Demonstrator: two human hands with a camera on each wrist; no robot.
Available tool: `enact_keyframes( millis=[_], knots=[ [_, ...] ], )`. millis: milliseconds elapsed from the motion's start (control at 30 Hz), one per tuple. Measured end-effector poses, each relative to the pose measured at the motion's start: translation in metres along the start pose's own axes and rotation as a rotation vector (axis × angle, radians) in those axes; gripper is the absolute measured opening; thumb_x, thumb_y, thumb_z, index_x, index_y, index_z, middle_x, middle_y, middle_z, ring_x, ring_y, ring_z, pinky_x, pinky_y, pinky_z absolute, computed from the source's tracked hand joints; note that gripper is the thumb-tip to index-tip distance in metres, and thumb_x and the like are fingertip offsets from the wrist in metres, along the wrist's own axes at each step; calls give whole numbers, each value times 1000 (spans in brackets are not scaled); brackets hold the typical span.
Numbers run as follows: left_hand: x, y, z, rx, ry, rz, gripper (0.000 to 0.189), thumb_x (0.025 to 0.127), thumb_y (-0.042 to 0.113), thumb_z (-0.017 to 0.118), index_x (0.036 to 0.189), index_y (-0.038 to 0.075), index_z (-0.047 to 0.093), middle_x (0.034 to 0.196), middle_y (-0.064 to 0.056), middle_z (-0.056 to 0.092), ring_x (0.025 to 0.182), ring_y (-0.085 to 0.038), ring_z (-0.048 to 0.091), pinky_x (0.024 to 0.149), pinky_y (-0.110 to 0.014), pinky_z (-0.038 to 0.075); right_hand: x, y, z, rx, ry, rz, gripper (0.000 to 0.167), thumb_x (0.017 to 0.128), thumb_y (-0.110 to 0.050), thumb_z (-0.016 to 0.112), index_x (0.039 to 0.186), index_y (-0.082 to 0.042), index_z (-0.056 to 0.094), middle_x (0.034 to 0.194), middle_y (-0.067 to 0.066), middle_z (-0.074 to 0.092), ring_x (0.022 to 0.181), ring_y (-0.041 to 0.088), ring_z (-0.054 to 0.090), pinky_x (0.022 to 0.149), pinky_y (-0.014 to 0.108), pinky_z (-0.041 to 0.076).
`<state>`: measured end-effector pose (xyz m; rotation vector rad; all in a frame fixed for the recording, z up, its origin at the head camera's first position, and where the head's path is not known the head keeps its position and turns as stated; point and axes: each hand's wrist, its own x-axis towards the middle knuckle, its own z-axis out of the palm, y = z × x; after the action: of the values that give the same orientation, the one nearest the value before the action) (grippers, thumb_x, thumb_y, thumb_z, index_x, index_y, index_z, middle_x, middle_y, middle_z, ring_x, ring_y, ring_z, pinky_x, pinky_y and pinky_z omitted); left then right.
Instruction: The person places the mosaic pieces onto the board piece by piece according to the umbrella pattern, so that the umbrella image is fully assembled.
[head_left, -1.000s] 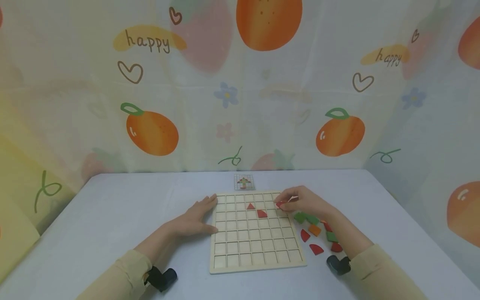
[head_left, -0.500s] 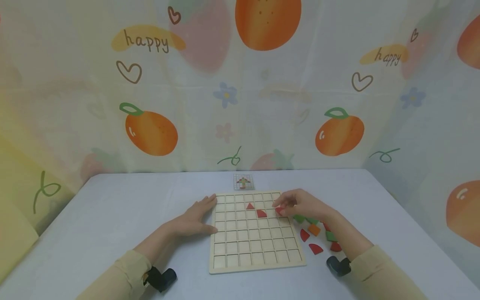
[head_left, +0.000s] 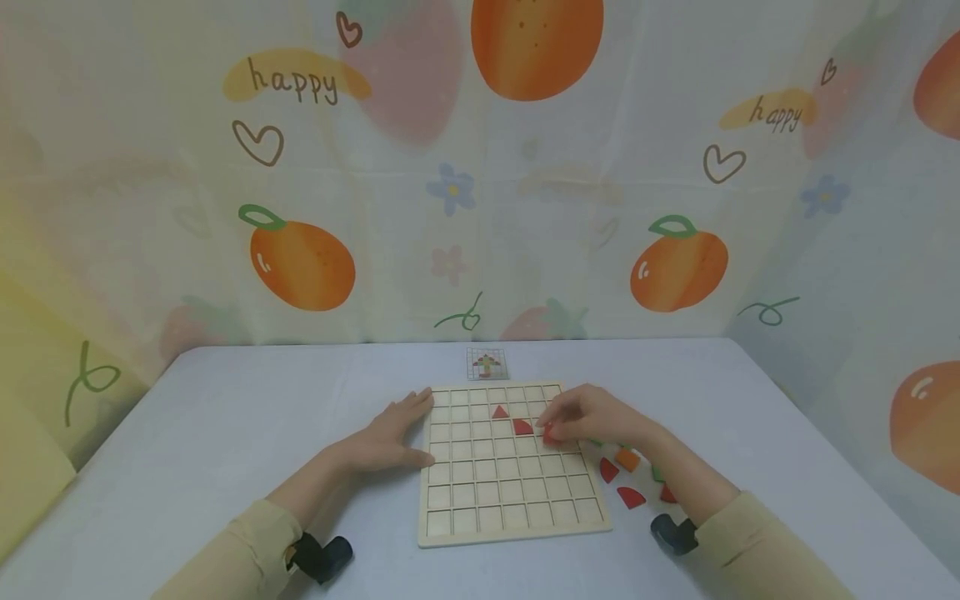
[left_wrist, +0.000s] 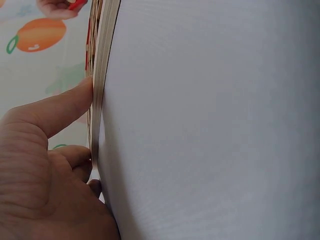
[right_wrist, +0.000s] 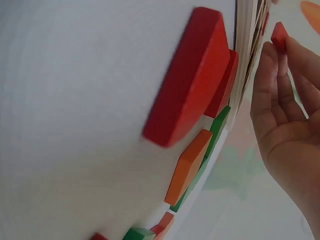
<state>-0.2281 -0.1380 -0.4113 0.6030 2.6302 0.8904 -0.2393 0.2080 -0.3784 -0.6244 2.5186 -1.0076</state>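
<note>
A pale wooden grid board (head_left: 487, 495) lies flat on the white table. Against its left edge rest the thumb and fingers of my left hand (head_left: 384, 435), spread out; the left wrist view shows the thumb on the board's side. My right hand (head_left: 600, 414) pinches a small red block (right_wrist: 279, 38) between thumb and fingers above the board's right part; its full shape is partly hidden. Two red pieces sit in grid cells: a triangle (head_left: 500, 412) and a quarter-circle block (head_left: 522, 427), just left of the held one.
Right of the board lie loose blocks: red quarter-circles (head_left: 632, 497), an orange block (head_left: 627, 459) and green ones (right_wrist: 218, 127), partly hidden by the right arm. A small pattern card (head_left: 487, 364) lies behind the board. A printed curtain (head_left: 405, 250) hangs at the table's back.
My right hand has moved left and nearer over the board, carrying the red block toward the red quarter-circle. The left hand has stayed at the board's edge.
</note>
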Motion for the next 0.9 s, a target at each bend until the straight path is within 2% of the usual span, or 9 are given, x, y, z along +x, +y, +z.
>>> enact_keyframes(
  millis=[133,267,567,900],
  knots=[
    [0,0,0,-4,-2,-1,92,85,29,71,156,1,20,168,-12,11,156,-39,4,129,-55,5,2,-4,4,-47,0,-18,11,89,-19,71,99,-16,75,86,-1,71,82,14,60,76,27,52],
    [1,0,0,-1,-1,-8,92,85,29,71,157,2,20,168,-12,11,157,-38,4,129,-55,5,3,-5,7,-82,0,-30,7,89,-14,71,96,-15,74,81,-2,71,78,13,61,75,26,52],
    [1,-1,0,1,2,-22,93,85,30,72,157,4,20,169,-10,11,157,-37,4,129,-56,6,5,-7,9,-140,8,-39,9,88,-13,71,96,-15,76,84,-6,74,77,9,61,74,22,52],
    [1,-2,2,-5,3,-28,93,84,31,72,157,5,21,169,-9,11,157,-37,3,129,-56,6,6,-5,11,-138,33,-18,13,86,-16,75,98,-16,80,91,-6,77,82,6,65,80,26,56]
  ],
)
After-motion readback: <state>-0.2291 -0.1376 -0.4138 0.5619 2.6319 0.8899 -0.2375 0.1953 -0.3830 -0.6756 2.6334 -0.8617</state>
